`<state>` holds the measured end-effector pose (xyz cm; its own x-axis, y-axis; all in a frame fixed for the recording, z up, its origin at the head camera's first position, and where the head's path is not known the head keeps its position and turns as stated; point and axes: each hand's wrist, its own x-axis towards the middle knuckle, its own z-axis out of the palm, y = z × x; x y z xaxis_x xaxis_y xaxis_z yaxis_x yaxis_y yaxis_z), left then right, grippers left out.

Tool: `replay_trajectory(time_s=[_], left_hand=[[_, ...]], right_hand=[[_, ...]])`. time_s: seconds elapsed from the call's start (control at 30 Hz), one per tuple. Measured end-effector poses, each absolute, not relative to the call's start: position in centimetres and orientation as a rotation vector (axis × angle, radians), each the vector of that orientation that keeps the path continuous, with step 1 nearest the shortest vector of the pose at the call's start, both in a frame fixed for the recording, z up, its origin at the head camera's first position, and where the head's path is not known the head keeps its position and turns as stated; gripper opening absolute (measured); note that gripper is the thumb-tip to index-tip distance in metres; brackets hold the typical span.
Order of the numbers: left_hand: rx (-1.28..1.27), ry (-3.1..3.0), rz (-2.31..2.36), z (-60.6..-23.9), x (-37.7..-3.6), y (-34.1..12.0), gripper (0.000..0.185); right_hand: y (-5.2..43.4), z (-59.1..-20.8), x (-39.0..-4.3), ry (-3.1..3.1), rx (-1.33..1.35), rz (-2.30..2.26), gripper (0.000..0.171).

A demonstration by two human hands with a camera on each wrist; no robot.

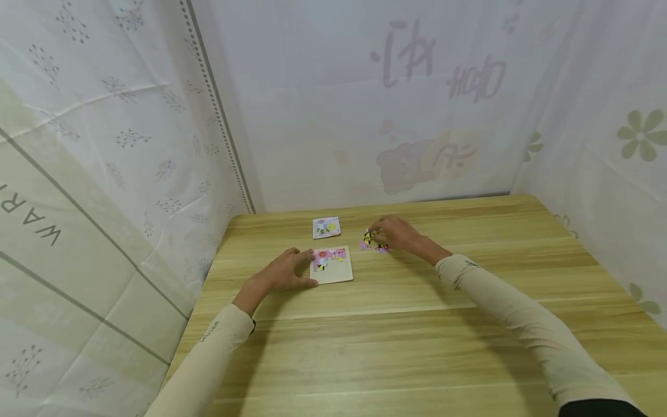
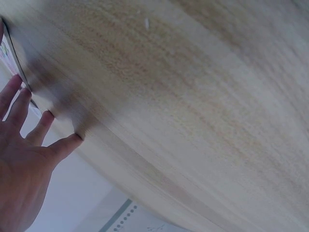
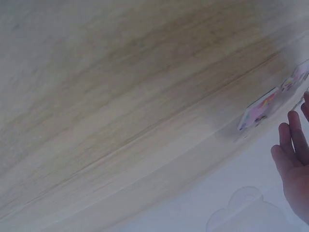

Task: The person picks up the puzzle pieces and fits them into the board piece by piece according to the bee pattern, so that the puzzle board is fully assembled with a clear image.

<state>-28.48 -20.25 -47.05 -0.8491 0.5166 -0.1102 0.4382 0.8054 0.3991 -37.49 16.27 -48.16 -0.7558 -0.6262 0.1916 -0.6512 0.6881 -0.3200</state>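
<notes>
A person's left hand [image 1: 283, 271], fingers spread and straight, touches the left edge of a square cream puzzle board [image 1: 335, 274] at the centre of the frame, pink picture pieces [image 1: 339, 253] across its upper part. Right of the board, the right hand [image 1: 397, 233] bends over loose pink, yellow and black bee-patterned puzzle pieces [image 1: 383, 248]; whether it grips one cannot be told. A small white bee picture card [image 1: 326, 227] lies above the board on the light wood-grain table [image 1: 365, 347].
</notes>
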Motion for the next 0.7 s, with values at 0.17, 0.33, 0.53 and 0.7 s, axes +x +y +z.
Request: replay_trajectory(time_s=[0.17,0.33,0.53,0.7], left_hand=[[0.736,2.775,0.540,-46.9,-28.4,-20.2,0.092],[0.742,2.780,0.544,-47.0,-28.4,-20.2,0.091],[0.747,2.781,0.536,-47.1,-28.6,-20.3,0.090],[0.747,2.773,0.547,-47.0,-28.5,-20.2,0.088]], right_hand=[[15.7,-48.0,-37.1,-2.792,1.108,0.569,0.022],[14.9,-47.7,-36.4,-2.752,1.171,0.541,0.021],[13.6,-47.7,-35.7,-2.692,1.262,0.511,0.021],[12.7,-47.8,-35.2,-2.673,1.298,0.535,0.020]])
